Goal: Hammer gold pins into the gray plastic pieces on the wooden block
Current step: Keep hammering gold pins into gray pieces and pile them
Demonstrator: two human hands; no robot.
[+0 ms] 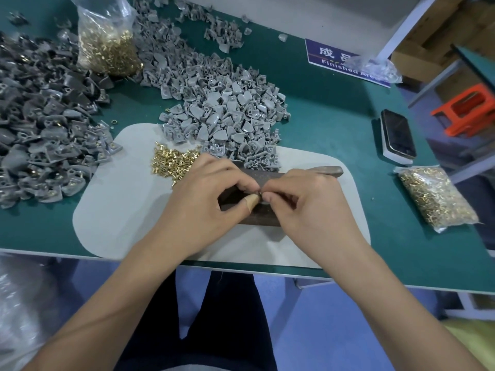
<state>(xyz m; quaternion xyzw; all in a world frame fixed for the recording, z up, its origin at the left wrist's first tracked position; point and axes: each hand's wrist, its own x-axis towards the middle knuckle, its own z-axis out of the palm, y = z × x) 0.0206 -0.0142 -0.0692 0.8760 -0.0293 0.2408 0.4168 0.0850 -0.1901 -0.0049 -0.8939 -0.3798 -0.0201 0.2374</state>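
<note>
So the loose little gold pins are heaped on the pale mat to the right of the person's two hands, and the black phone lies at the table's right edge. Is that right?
Not quite. The head view shows the loose gold pins heaped on the pale grey mat to the left of both hands, beyond the left hand. The black phone does lie at the right edge.

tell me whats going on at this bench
A person sits at a green table, both hands meeting over a dark wooden block on a pale mat. The left hand and right hand pinch a small gold pin between fingertips, apparently seating it. Loose gold pins and heaps of gray plastic pieces lie behind. A hammer rests untouched.
</note>
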